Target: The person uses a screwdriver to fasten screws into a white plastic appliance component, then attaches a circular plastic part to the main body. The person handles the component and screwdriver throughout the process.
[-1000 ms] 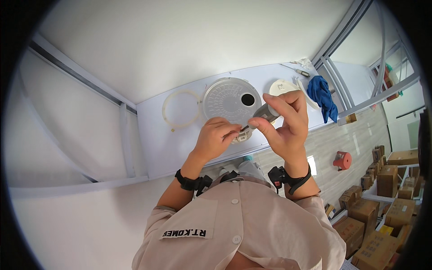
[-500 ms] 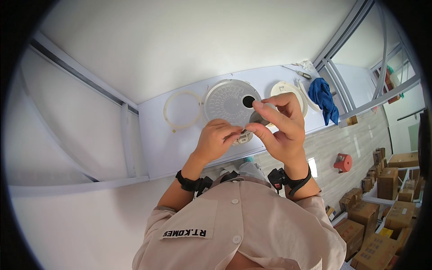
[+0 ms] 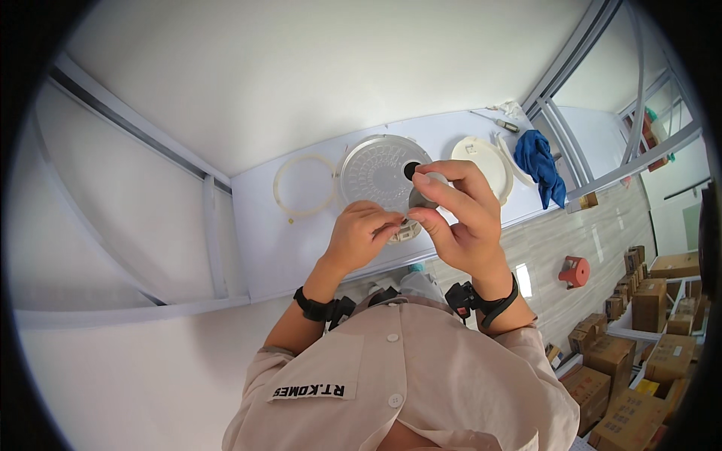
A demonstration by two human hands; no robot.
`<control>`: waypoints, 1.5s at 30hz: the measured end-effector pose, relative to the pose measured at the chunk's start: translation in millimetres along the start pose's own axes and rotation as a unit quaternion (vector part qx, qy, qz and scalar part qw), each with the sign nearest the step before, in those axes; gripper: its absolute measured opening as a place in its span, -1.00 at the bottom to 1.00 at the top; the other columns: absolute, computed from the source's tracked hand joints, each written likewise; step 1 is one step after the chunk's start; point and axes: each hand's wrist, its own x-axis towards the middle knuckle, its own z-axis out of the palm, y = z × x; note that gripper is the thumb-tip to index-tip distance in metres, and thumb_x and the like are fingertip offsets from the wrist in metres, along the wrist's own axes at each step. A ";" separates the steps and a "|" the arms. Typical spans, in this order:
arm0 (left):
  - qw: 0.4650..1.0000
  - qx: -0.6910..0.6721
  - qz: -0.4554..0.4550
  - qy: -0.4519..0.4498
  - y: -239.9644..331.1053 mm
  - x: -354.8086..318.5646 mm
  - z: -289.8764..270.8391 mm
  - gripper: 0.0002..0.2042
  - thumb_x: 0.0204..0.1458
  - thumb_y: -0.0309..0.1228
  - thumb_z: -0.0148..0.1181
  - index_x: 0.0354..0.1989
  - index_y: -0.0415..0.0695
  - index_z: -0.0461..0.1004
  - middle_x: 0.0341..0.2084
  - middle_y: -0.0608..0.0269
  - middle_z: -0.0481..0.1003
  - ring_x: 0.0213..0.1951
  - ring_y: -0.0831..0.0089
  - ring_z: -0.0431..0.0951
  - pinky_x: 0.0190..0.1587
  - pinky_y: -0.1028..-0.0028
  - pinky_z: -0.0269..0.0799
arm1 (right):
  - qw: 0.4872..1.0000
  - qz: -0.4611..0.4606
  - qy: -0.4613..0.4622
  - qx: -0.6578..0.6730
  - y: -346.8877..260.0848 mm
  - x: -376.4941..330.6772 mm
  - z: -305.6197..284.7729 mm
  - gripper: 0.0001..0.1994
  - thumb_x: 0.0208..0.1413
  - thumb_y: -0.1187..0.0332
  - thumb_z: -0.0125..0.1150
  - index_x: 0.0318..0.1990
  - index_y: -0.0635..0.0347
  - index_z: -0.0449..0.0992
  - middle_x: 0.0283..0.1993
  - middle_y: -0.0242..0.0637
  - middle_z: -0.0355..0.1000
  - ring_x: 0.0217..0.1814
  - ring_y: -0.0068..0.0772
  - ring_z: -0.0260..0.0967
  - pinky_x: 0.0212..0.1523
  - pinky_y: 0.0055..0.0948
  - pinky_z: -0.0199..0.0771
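My right hand point(image 3: 460, 222) pinches a small grey round part point(image 3: 423, 197) between thumb and fingers, just above the table. My left hand point(image 3: 362, 234) is closed beside it, its fingertips touching the small part's lower edge from the left. Directly behind both hands lies a grey round perforated disc point(image 3: 376, 171) with a dark hole near its right rim, flat on the white table point(image 3: 263, 240). What my left fingers hold, if anything, is hidden.
A thin white ring point(image 3: 304, 185) lies left of the disc and a white round lid point(image 3: 483, 159) lies right of it. A blue cloth point(image 3: 543, 165) and a small tool point(image 3: 505, 125) sit at the table's far right. Cardboard boxes point(image 3: 662, 301) and a red stool point(image 3: 574, 270) stand on the floor.
Both hands have stayed over the disc's near rim. The right-hand fingers have shifted slightly on the small grey part, and my left fingertips have closed in against it.
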 end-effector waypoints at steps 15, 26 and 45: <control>1.000 0.013 0.013 0.009 -6.0 -0.3 1.6 -0.90 0.12 -0.40 0.51 -0.20 -0.01 0.79 -0.33 0.32 0.76 -0.12 0.18 0.73 0.03 0.18 0.60 | 0.994 0.068 -0.072 0.052 3.4 -17.4 2.0 -0.11 0.25 0.58 0.48 0.69 0.10 0.16 0.35 0.11 0.55 0.14 -0.06 0.71 0.15 -0.19 0.71; 0.999 0.020 0.029 0.034 -5.6 0.9 4.1 -0.82 0.04 -0.36 0.57 -0.17 0.01 0.78 -0.39 0.33 0.73 -0.20 0.22 0.70 -0.02 0.18 0.59 | 0.990 0.015 -0.109 0.087 -5.5 -6.8 2.5 -0.10 0.37 0.47 0.41 0.75 0.12 0.01 0.39 0.20 0.52 0.16 -0.09 0.68 0.19 -0.14 0.68; 0.999 0.004 0.021 0.039 -10.0 8.0 -8.0 -0.91 -0.01 -0.45 0.58 -0.32 0.00 0.80 -0.45 0.40 0.74 -0.29 0.35 0.68 -0.07 0.30 0.55 | 0.946 0.202 0.136 0.214 11.4 -43.7 -41.9 -0.19 0.43 0.39 0.26 0.73 0.16 0.00 0.29 0.05 0.44 -0.06 -0.36 0.53 -0.02 -0.29 0.62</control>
